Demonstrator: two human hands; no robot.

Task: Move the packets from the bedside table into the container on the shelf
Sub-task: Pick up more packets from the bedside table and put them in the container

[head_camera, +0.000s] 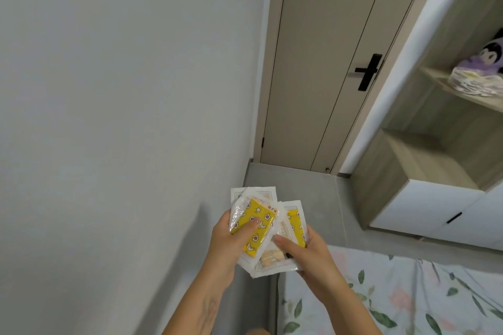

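Beside the flower-printed bedsheet, above grey floor, a fanned stack of flat, crinkly clear packets (yellow star-and-moon inserts) is gripped by the left hand, thumb curled on top, and pinched along its other edge by the right hand.

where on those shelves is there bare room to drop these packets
The lower shelf, above the white drawers, shows bare. The upper shelf is crowded at its right by a plastic bag and plush toy; only its left end is free.
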